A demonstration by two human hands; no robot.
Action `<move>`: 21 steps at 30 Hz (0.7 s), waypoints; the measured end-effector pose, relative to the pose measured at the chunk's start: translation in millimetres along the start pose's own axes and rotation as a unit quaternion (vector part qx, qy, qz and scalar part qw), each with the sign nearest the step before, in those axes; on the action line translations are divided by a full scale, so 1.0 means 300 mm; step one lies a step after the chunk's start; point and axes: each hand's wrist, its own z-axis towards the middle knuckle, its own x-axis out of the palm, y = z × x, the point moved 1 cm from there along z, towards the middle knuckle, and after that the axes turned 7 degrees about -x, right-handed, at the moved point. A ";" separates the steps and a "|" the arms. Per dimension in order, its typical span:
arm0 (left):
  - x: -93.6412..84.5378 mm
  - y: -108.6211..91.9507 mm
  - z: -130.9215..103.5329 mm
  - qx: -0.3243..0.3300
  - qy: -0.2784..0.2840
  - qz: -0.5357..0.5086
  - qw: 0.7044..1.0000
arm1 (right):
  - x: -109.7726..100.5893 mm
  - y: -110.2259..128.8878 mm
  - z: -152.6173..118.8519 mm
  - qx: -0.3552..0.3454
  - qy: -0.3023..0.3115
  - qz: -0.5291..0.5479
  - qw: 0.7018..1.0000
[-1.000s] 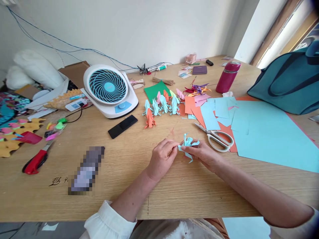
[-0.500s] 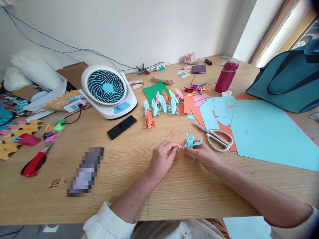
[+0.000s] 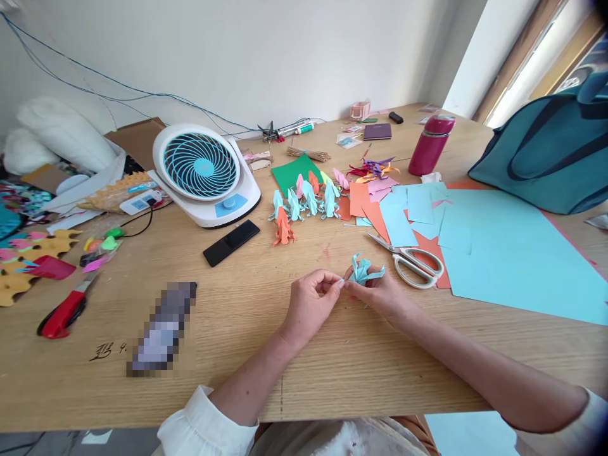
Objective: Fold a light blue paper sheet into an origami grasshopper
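Observation:
A light-blue folded paper figure [image 3: 361, 271] with thin bent limbs is held in my right hand [image 3: 379, 292], its fingers closed around the body. My left hand [image 3: 316, 301] pinches a thin end of the same figure between thumb and forefinger, close to the right fingertips. Part of the figure is hidden by my fingers. Beyond my hands stand several similar origami figures in light blue [image 3: 310, 200], orange [image 3: 284, 227] and pink. White-handled scissors [image 3: 418, 267] lie just right of my right hand, partly on orange paper.
Light-blue paper sheets [image 3: 517, 259] spread at the right, near a teal bag [image 3: 546, 152] and a magenta bottle [image 3: 431, 145]. A white fan [image 3: 244, 180] and a black phone [image 3: 232, 243] are at the left. A red-handled knife [image 3: 61, 315] lies farther left.
The left fingertips have shifted slightly right, nearer the right hand, and cover more of the pinched end. The figure has tilted a little; its lower limb shows less.

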 end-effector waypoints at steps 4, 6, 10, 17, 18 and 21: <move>-0.009 0.009 0.010 -0.049 0.011 -0.045 0.998 | -0.015 0.015 0.001 0.039 0.018 0.089 0.995; -0.016 0.010 0.013 -0.053 0.003 -0.053 0.997 | -0.024 0.025 0.000 0.064 0.037 0.135 0.988; -0.025 0.008 0.014 -0.054 -0.006 -0.056 0.997 | -0.033 0.036 0.000 0.073 0.045 0.138 0.987; -0.022 0.014 0.014 -0.060 0.005 -0.050 0.997 | -0.030 0.029 0.007 0.043 0.041 0.107 0.993; -0.022 0.016 0.014 -0.058 0.008 -0.045 0.997 | -0.030 0.026 0.009 0.028 0.043 0.086 0.995; -0.024 0.016 0.012 -0.034 0.010 -0.004 0.999 | -0.031 0.015 0.012 -0.014 0.052 0.041 0.998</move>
